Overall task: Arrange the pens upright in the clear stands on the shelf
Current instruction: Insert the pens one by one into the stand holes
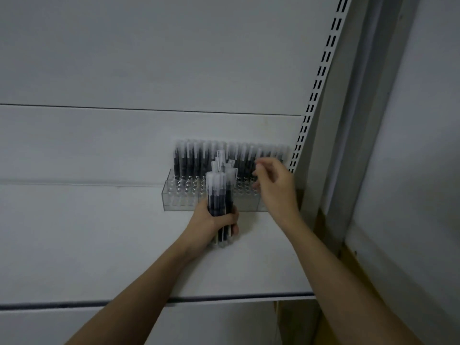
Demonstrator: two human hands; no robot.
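A clear stand (183, 199) sits at the back right of the white shelf (99, 245). Several dark pens with frosted caps (189, 158) stand upright in its rear rows; the front holes are bare. My left hand (211, 226) grips a bundle of the same pens (220, 195), held upright in front of the stand. My right hand (275, 185) hovers over the stand's right part, fingers loosely curled with thumb and forefinger close together near the pen tops. Whether they pinch a pen cannot be made out.
A slotted upright rail (317, 88) runs up the shelf's right side, next to a grey frame (361, 120). The white back panel (149, 58) rises behind the stand. Brown cardboard (321, 232) shows at the right below the rail.
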